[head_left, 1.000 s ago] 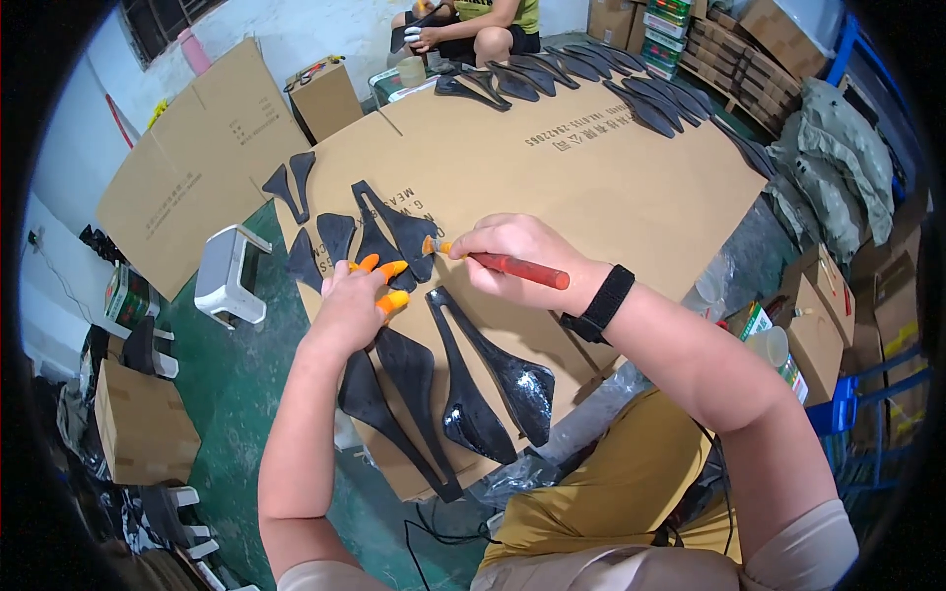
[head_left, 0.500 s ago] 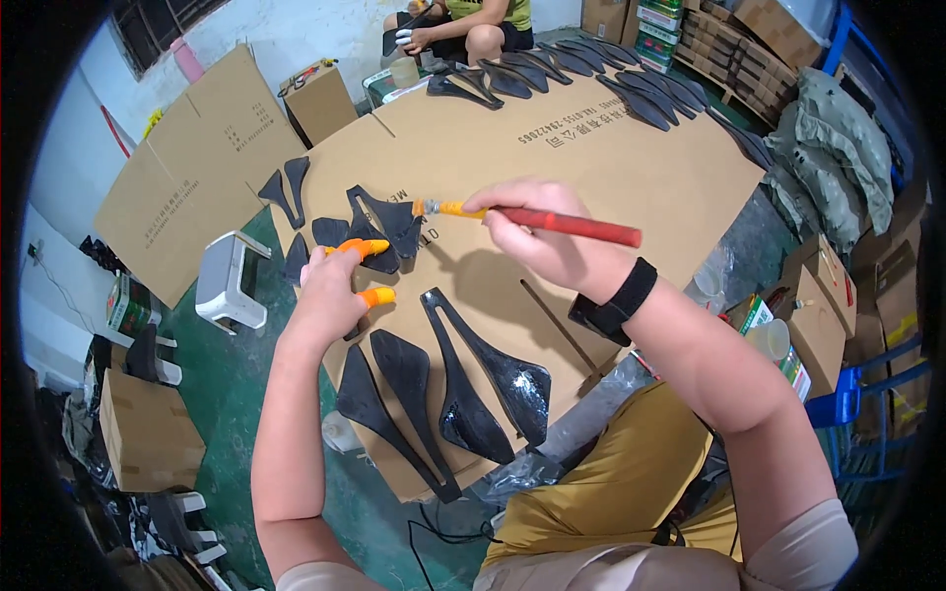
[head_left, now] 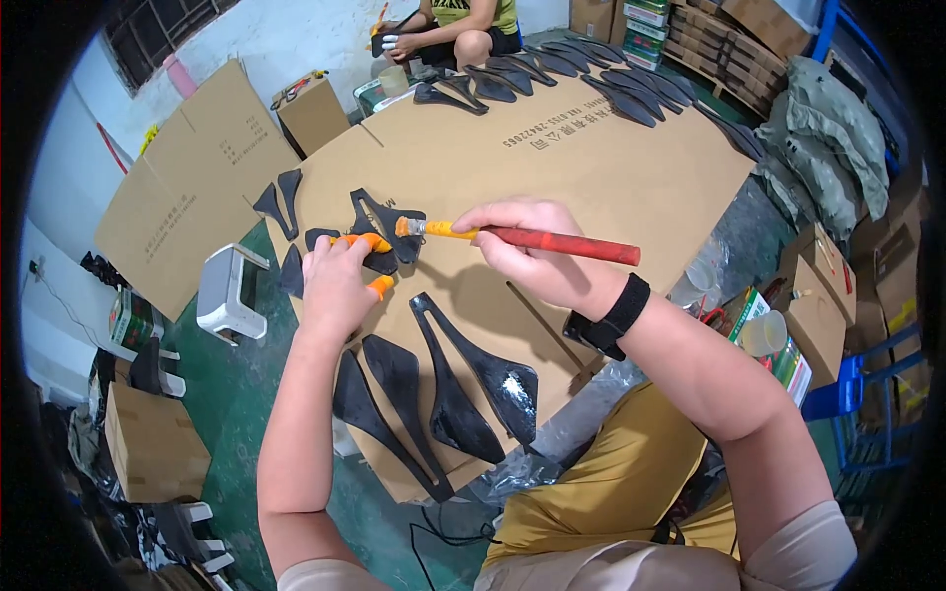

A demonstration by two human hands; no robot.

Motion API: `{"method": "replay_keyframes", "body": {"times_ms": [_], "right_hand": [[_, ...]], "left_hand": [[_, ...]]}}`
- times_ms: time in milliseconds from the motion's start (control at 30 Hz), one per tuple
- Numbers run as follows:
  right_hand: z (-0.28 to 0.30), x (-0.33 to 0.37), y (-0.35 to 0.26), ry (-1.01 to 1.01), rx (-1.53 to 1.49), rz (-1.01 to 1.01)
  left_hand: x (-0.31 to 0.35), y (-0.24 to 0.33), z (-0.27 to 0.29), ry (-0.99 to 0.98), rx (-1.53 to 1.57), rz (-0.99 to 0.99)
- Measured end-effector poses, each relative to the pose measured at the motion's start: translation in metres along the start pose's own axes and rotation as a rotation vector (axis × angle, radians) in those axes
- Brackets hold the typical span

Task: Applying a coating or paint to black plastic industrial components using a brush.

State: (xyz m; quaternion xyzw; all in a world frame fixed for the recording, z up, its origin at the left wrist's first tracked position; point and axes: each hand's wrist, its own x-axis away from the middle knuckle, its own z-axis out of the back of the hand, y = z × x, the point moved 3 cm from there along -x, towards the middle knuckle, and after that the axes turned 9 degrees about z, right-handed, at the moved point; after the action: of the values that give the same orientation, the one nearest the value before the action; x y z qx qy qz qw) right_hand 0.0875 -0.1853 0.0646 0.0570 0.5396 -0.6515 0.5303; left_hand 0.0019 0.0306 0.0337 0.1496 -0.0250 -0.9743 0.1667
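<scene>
My right hand (head_left: 537, 246) is closed around a paintbrush with a red handle (head_left: 581, 246) and an orange-wrapped neck. Its bristles (head_left: 405, 228) meet the blade of a black forked part (head_left: 379, 212) lying on the cardboard. On the near arm of that part rest the fingers of my left hand (head_left: 340, 276), curled with thumb and forefinger at its edge; orange covers sit on these fingertips. My left hand partly hides another black part (head_left: 292, 271) beneath it. Closer to me lie a glossy wet-looking black forked part (head_left: 493, 369) and a duller one (head_left: 394, 374).
Several black parts (head_left: 621, 98) line the far edge of the cardboard sheet (head_left: 552, 187). Beyond it a seated person (head_left: 473, 30) holds a dark piece. A white stool (head_left: 233, 295) stands left; boxes (head_left: 818, 286) and a plastic cup (head_left: 764, 335) are at right.
The brush tip has moved a little left, from the part's right edge onto its blade. My left hand stays on the same part. The view has shifted slightly.
</scene>
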Motion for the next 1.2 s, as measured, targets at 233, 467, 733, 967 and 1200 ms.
{"method": "replay_keyframes", "body": {"times_ms": [233, 467, 733, 967, 1200], "right_hand": [[-0.009, 0.004, 0.002, 0.0, 0.006, 0.064], [-0.011, 0.005, -0.001, -0.091, 0.097, 0.146], [-0.021, 0.002, -0.011, -0.148, 0.209, 0.239], [-0.029, 0.0, -0.02, -0.223, 0.308, 0.383], [-0.022, 0.004, -0.036, -0.237, 0.314, 0.357]], "left_hand": [[-0.001, -0.001, 0.001, 0.035, -0.011, -0.04], [-0.002, -0.001, 0.0, 0.006, 0.011, -0.012], [-0.001, 0.004, 0.004, -0.027, -0.01, 0.038], [-0.001, 0.005, 0.002, -0.016, -0.023, 0.011], [-0.004, 0.004, 0.005, 0.016, -0.036, -0.014]]}}
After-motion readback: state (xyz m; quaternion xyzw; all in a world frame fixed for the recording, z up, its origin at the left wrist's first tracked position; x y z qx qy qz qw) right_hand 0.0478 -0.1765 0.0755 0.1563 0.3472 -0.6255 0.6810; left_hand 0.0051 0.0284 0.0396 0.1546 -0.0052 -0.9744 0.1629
